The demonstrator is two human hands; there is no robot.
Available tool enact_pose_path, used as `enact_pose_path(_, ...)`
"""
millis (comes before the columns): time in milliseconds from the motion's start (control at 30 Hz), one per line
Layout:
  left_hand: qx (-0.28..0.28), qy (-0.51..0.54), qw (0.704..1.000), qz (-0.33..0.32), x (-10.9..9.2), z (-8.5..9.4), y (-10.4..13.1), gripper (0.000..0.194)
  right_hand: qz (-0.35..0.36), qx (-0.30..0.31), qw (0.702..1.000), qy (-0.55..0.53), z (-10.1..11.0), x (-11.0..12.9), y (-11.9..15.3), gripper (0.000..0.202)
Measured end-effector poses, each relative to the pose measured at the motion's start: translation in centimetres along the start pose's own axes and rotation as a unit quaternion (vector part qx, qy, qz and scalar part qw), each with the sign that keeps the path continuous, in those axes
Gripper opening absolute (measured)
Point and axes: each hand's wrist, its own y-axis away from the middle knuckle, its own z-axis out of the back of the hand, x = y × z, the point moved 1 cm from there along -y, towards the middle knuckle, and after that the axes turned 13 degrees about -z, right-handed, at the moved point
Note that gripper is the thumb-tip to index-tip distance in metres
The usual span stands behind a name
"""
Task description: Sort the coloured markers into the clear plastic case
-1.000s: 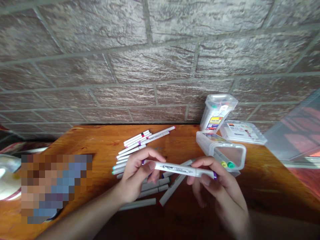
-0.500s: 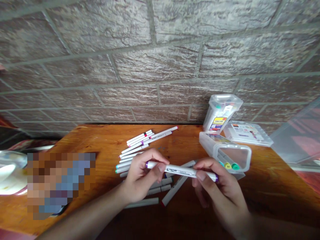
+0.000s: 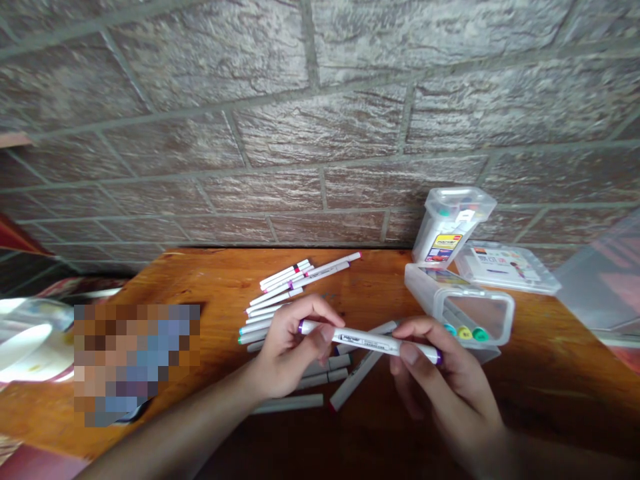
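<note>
A white marker point(image 3: 370, 340) with purple ends is held crosswise above the table, its printed label facing up. My left hand point(image 3: 295, 350) pinches it near the left end between thumb and fingers. Near the opposite end, my right hand point(image 3: 445, 373) grips the same marker, thumb on top. Beneath and behind them, several white markers lie loose, among them one with a red end point(image 3: 355, 380) and a group point(image 3: 285, 273) further back. To the right, an open clear plastic case point(image 3: 506, 313) lies on its side with a few markers inside.
An upright clear marker case point(image 3: 445, 227) stands at the back right beside a flat lidded plastic box point(image 3: 510, 267). A stone-patterned wall point(image 3: 320, 133) rises behind the wooden table point(image 3: 200, 280). A blurred-out item point(image 3: 140, 367) is at left, near a pale container point(image 3: 30, 340).
The whole scene has shifted slightly to the right as my view turned a little. Both hands keep the same hold on the marker.
</note>
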Motion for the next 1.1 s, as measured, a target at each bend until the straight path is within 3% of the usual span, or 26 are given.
enact_pose_path(533, -0.009, -0.048, 0.999, 0.002, 0.8, 0.6, -0.2, 0.023, -0.041, 0.032, 0.999, 0.017, 0.3, -1.7, -0.3, 0.03)
enact_pose_path(1100, 0.006, -0.076, 0.997, 0.027, 1.1, 1.2, -0.1, 0.022, -0.024, 0.038, 0.999, 0.013, 0.5, -2.4, -0.7, 0.027)
